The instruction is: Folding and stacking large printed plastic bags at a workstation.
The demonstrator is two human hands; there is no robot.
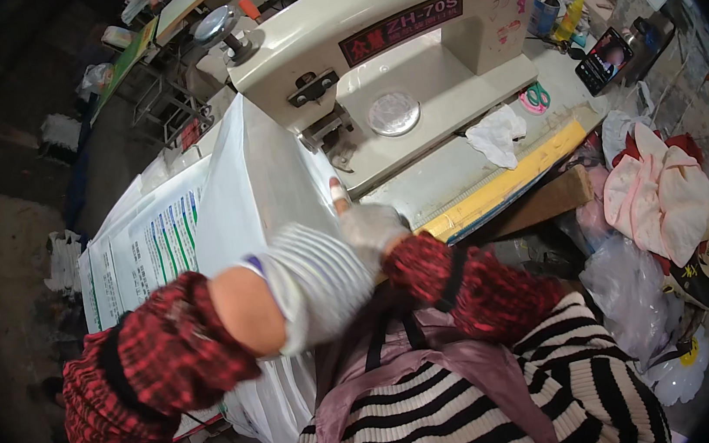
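Observation:
My left hand, in a white ribbed glove, is blurred by motion and hovers over a large white plastic sack. Whether it grips the sack is not clear. My right hand, in a thin glove with one taped fingertip, rests on the sack's edge right below the head of a cream sewing machine. The sack runs from under the machine's foot down to my lap. Red plaid sleeve covers wrap both forearms.
A stack of printed white sacks lies left of the machine. On the machine table sit a white rag, green-handled scissors, a phone and small bottles. Cloth and plastic bags pile up at right.

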